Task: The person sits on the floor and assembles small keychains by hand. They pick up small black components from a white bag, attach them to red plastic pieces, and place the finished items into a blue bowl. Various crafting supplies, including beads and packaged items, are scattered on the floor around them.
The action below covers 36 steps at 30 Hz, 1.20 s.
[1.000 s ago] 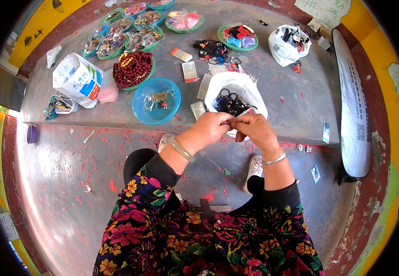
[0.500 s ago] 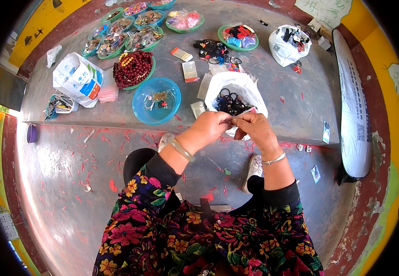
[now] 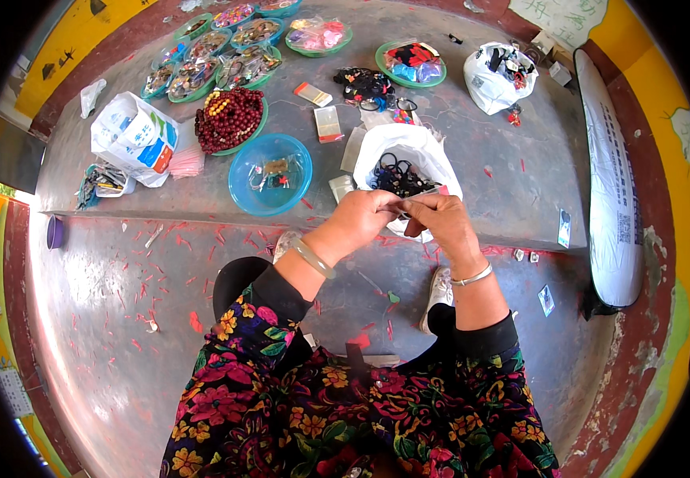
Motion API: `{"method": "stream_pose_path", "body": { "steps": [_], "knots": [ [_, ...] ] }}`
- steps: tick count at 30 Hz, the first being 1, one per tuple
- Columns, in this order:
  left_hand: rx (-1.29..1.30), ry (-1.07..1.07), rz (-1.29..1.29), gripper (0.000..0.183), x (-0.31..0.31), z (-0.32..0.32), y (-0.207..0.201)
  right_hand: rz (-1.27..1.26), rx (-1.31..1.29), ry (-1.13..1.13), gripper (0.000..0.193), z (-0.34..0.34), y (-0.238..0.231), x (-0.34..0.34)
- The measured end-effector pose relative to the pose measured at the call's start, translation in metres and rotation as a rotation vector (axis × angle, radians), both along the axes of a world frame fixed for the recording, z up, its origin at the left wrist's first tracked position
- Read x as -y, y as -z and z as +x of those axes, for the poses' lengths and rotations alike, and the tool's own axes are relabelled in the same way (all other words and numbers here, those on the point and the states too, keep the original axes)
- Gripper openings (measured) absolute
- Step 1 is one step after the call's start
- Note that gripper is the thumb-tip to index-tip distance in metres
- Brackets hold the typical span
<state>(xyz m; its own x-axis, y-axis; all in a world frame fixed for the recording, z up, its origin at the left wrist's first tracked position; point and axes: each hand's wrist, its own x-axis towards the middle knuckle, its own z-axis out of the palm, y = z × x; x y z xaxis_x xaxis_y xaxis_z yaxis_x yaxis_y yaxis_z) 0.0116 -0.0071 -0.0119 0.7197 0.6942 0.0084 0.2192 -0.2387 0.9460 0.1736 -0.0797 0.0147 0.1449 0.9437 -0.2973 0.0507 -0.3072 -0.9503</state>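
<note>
My left hand (image 3: 358, 217) and my right hand (image 3: 439, 223) meet in front of me, each closed in a pinch. Between the fingertips is a small thin clear piece with a pinkish-red edge (image 3: 441, 190), perhaps a plastic bag; the fingers hide most of it. Right behind the hands stands an open white plastic bag (image 3: 431, 155), holding a heap of black hair ties (image 3: 401, 174). Left of the hands, a blue plastic bowl (image 3: 251, 203) has a few small items at its bottom.
On the raised concrete ledge (image 3: 512, 187) are dark red bead strings (image 3: 230, 126), several bowls of small goods, a filled white bag (image 3: 490, 89) and a large printed bag (image 3: 134, 137). A long silvery-white package (image 3: 609, 191) leans at right. Red scraps litter the floor.
The hands have barely moved; the fingertips shift slightly on the clear piece, and more of its reddish edge shows. Everything else stays as it was.
</note>
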Motion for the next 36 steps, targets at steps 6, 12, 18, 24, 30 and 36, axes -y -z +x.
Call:
{"method": "stream_pose_path", "body": {
  "steps": [6,12,18,24,30,36],
  "knots": [
    [-0.034,0.003,0.030,0.020,0.001,-0.001,-0.009,-0.032,-0.049,-0.045,0.022,0.001,0.003,0.002],
    [-0.037,0.024,-0.006,0.021,0.002,-0.001,-0.008,-0.015,-0.030,-0.076,0.018,0.002,0.001,0.001],
    [0.033,0.046,-0.181,0.022,0.004,0.000,-0.006,0.059,0.017,-0.074,0.013,0.002,0.008,0.000],
    [0.082,0.068,-0.195,0.029,-0.001,0.002,0.005,0.051,0.025,0.000,0.014,0.002,0.012,0.000],
    [0.101,0.050,-0.105,0.031,-0.001,0.002,0.009,0.034,0.059,-0.062,0.016,0.002,0.009,0.000],
    [0.079,0.068,-0.058,0.029,0.001,0.002,0.000,0.046,0.121,-0.097,0.021,0.005,0.008,-0.001]
  ]
}}
